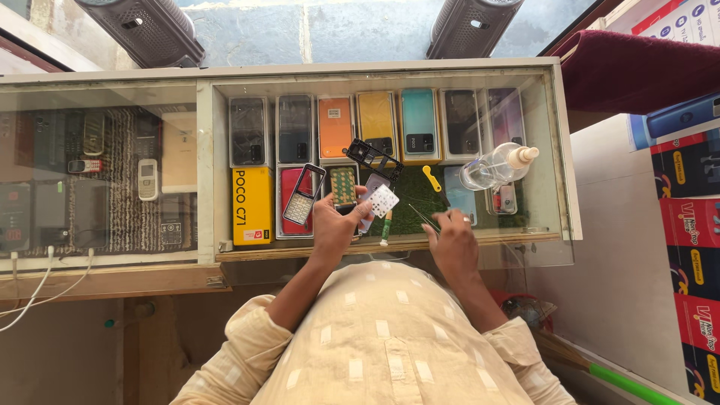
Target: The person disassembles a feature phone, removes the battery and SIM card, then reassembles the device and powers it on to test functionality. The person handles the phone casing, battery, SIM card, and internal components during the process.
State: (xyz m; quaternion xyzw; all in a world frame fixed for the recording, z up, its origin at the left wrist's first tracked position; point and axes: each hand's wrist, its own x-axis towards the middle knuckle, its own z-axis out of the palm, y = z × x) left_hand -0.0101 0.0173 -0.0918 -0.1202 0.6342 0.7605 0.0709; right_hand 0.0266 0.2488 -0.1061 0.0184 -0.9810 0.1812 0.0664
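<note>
Cream patterned shirt [390, 337] fills the foreground. Left hand [334, 225]: fingers curled, pinching a white keypad membrane [381, 200] at their tips, held above the glass counter [562, 187]. Right hand [452, 236]: fingers closed on thin tweezers [422, 216], tips angled toward the left fingers. Grey phone front cover [304, 195] lies just left of the left fingers; circuit board [343, 187] and black frame [373, 155] just beyond them. Small green-capped tube [385, 226] sits between both hands. Clear spray bottle [496, 166] beyond the right fingers.
</note>
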